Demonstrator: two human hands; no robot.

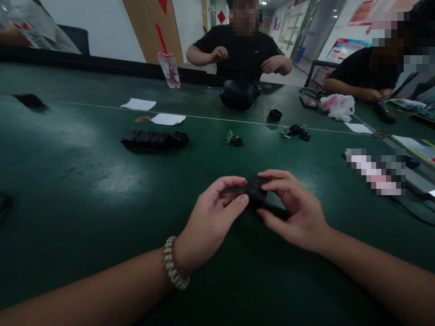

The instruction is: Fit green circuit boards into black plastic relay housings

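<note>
A small black box-shaped casing (256, 188) with faint markings on its face is between my two hands, over the green table. My left hand (217, 206) pinches its left side between thumb and fingers; a ring and a beaded bracelet show on that arm. On the other side, my right hand (295, 208) has its fingertips on the top and right edge of the casing, with the thumb low near its underside. Beyond the hands lie a small green circuit board (230, 136) with a black piece beside it, and a cluster of black parts (296, 131).
A row of black box-like pieces (149, 140) lies left on the green table (102, 217). Farther back are white papers (168, 119), a cup with a red straw (169, 70), a black pouch (239, 94), a black cube (275, 115) and a plastic bag (338, 106). Two people sit opposite.
</note>
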